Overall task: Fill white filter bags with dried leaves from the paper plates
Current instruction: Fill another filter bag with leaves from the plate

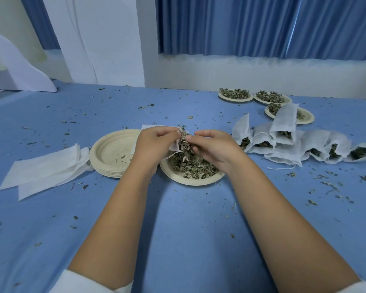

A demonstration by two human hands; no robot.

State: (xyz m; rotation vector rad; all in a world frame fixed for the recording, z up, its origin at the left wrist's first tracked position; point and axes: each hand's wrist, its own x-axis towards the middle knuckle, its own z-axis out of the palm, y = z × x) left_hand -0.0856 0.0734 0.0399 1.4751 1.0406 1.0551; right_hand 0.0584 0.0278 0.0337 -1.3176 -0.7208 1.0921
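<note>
"Over the leaf plate (pixel 199 182), what do the hands have?"

"The left hand (pixel 154 142) pinches the mouth of a white filter bag (pixel 174 145) between thumb and fingertips, just above that plate. The right hand (pixel 213 146), fingers curled, holds a clump of dried leaves (pixel 184 142) at the bag's opening. How much is inside the bag, I cannot tell."

"And the plate itself?"

"Loose leaves are heaped in it, directly under both hands. Just beside it on the left is a stack of empty plates (pixel 110 153), with only crumbs in the top one. Left of that lie flat empty bags (pixel 44 170)."

"To the right of the leaf plate?"

"A row of filled bags (pixel 283 142) lying on their sides, with dark leaves showing in their open mouths. Beyond them, far right of the leaf plate, three more plates (pixel 235 95) carry leaves, and one bag lies across the nearest. Leaf crumbs are scattered over the blue table (pixel 178 218) all around."
</note>
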